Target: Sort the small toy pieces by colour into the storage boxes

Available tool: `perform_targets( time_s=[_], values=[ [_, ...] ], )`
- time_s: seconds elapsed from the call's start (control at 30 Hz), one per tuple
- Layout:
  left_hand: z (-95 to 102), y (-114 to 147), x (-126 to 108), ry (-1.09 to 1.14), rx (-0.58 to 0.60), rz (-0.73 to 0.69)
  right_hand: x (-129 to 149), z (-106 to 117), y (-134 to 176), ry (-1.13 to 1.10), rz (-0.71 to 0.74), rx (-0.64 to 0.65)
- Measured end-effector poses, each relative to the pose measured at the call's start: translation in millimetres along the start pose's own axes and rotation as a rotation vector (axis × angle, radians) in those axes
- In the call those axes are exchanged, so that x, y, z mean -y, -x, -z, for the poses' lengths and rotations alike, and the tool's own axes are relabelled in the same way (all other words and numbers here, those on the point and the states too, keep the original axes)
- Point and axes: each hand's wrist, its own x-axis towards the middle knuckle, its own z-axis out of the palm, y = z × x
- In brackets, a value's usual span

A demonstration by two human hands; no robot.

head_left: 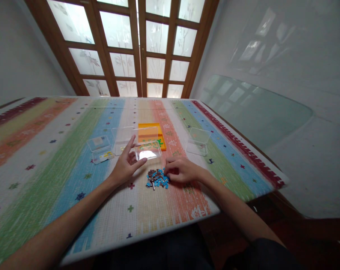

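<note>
My left hand [126, 164] is at the left end of a small clear plastic box [149, 150], its thumb along the near edge and its other fingers behind the end wall. The index finger points up and away from it. The box is tilted and catches a bright reflection. My right hand [179, 169] has its fingertips pinched together at the right edge of a pile of tiny blue and brown bricks [157, 179]. Whatever lies between those fingertips is too small to make out.
Behind the clear box lies an orange tray [162, 140] with green pieces in it. An open clear case [100, 150] with yellow pieces stands to the left, another open clear case [197, 144] to the right. A striped cloth [108, 210] covers the table.
</note>
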Motion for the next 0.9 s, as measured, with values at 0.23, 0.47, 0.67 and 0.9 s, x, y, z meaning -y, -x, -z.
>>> perform_targets(
  time_s=[0.23,0.47,0.67,0.9],
  values=[
    [-0.5,0.6,-2.3,-0.021,0.0,-0.002,-0.9,-0.2,0.2,0.044,-0.021,0.025],
    [-0.7,0.7,-2.1,-0.006,0.009,-0.021,-4.1,-0.5,0.0,0.089,-0.047,-0.074],
    [-1.8,0.9,-4.9,-0.023,0.007,-0.002,-2.5,2.2,0.6,0.116,-0.106,-0.079],
    [-1.9,0.5,-3.8,-0.01,-0.009,-0.019,-3.5,3.2,1.3,0.103,-0.123,-0.029]
  ],
)
